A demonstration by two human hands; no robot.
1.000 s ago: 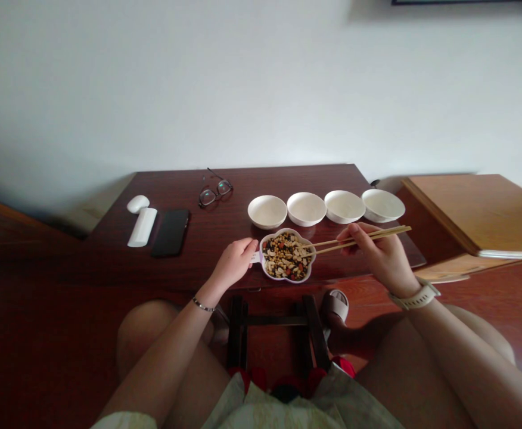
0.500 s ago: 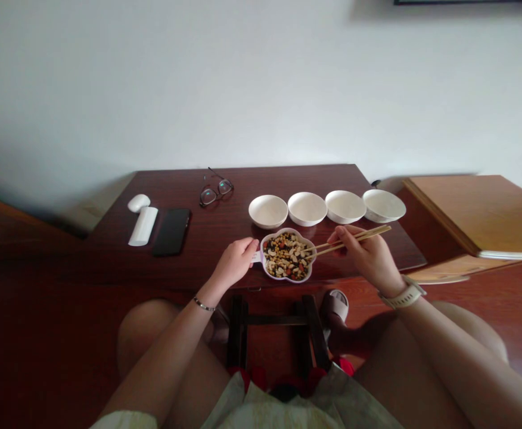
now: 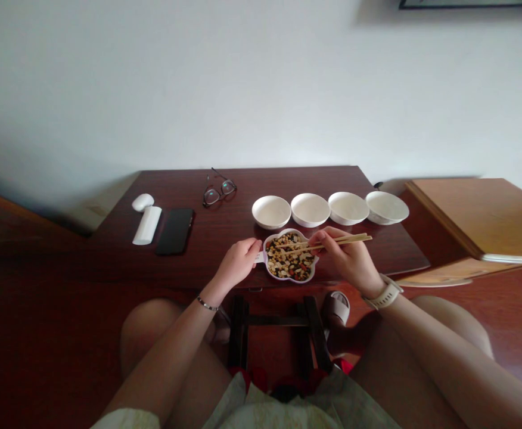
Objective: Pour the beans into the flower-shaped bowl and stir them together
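Observation:
My left hand [image 3: 238, 262] grips the short handle [image 3: 258, 257] of a flower-shaped white dish [image 3: 290, 279] with a purple rim. The dish holds a mix of nuts and beans [image 3: 290, 262]. My right hand [image 3: 339, 256] holds a pair of wooden chopsticks [image 3: 348, 240], and their tips lie over the mix at the dish's left side. Several white bowls [image 3: 310, 210] stand in a row just behind the dish, and they look empty.
On the dark wooden table [image 3: 252, 185] lie eyeglasses [image 3: 219, 192], a black phone [image 3: 174, 231], a white cylinder [image 3: 147, 225] and a small white object [image 3: 143, 202]. A tan wooden board [image 3: 479, 217] lies at the right. A dark stool stands below.
My right hand has moved left and the chopsticks now reach further across the dish. My left hand stays on the handle.

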